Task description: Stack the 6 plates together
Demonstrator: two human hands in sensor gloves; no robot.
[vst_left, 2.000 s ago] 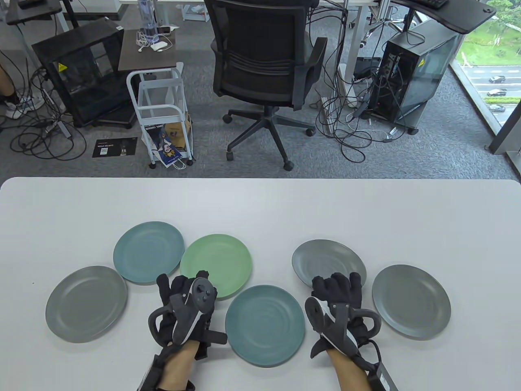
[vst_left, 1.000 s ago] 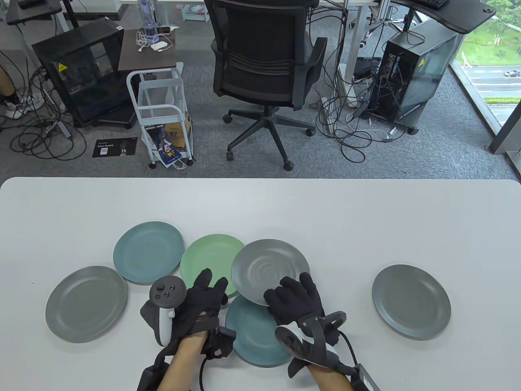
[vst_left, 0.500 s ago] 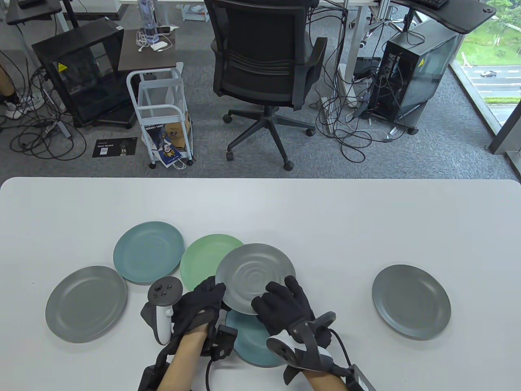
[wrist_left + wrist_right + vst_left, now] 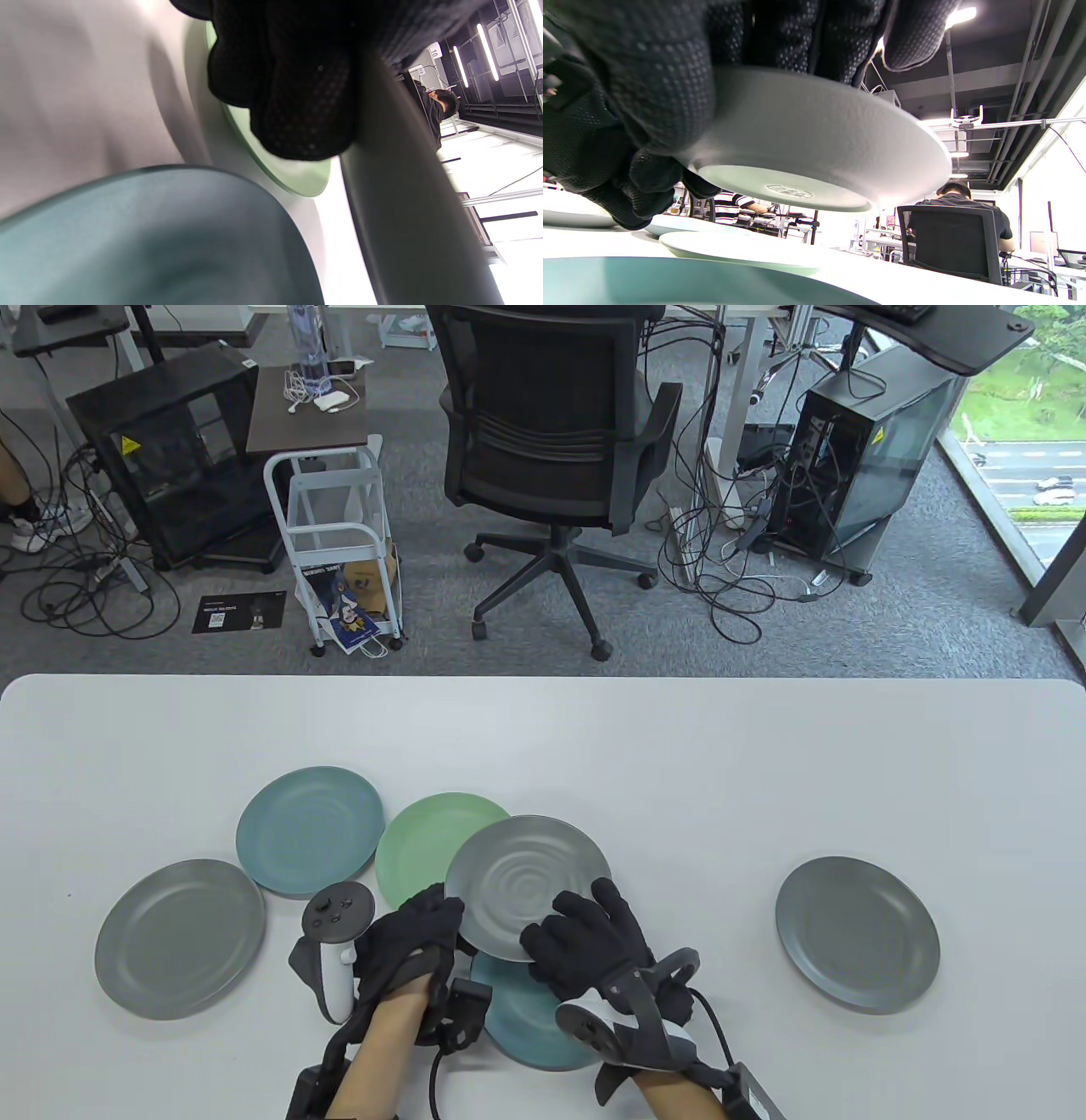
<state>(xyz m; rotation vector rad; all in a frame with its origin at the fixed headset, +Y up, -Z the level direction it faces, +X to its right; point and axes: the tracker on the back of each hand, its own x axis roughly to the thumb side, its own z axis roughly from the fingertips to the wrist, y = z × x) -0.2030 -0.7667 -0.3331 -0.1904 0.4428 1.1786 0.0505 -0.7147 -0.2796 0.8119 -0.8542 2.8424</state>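
Note:
My right hand (image 4: 585, 937) grips the near rim of a dark grey plate (image 4: 528, 886) and holds it off the table, over part of the green plate (image 4: 416, 857) and the near teal plate (image 4: 526, 1018). My left hand (image 4: 416, 929) holds the same plate at its left rim, fingers (image 4: 288, 84) curled against it. The right wrist view shows the lifted plate's underside (image 4: 806, 148) above the green plate (image 4: 742, 250) and the teal plate (image 4: 670, 279). A second teal plate (image 4: 310, 830), a grey plate at the left (image 4: 180, 937) and a grey plate at the right (image 4: 857, 946) lie flat.
The white table (image 4: 679, 763) has bare surface at the back and between the held plate and the right grey plate. An office chair (image 4: 551, 432) stands beyond the far edge.
My right hand lifted the dark grey plate from right of centre and carried it left, over the green and near teal plates. My left hand turned and took hold of its left rim.

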